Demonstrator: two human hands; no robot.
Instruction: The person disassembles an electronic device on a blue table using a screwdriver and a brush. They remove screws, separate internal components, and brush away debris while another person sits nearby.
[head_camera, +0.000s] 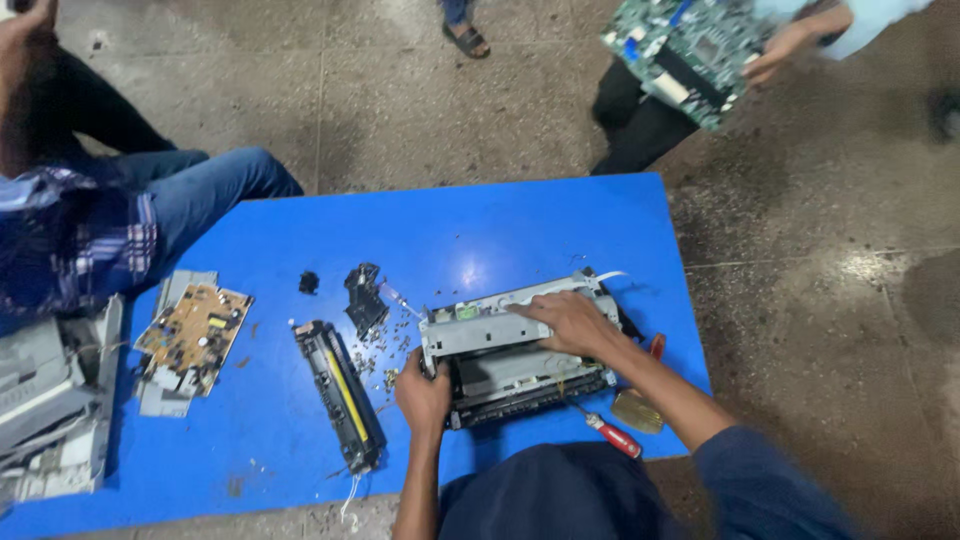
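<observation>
Head view: left hand (422, 396) grips the left end of a stripped grey printer chassis (520, 350) mid-counter (520, 225), fingers closed on it, right hand (572, 322) pressed flat on top, fingers spread; red-handled screwdriver (612, 434) just beside, yellow-striped roller unit (342, 395) to the left.

Left hand (422, 392) gripping grey printer frame (520, 350), right hand (572, 322) flat on top, blue table (300, 440)

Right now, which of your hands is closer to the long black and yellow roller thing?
Left. My left hand grips the printer frame's left end, just beside the roller unit. My right hand rests on the frame's top, farther away.
</observation>
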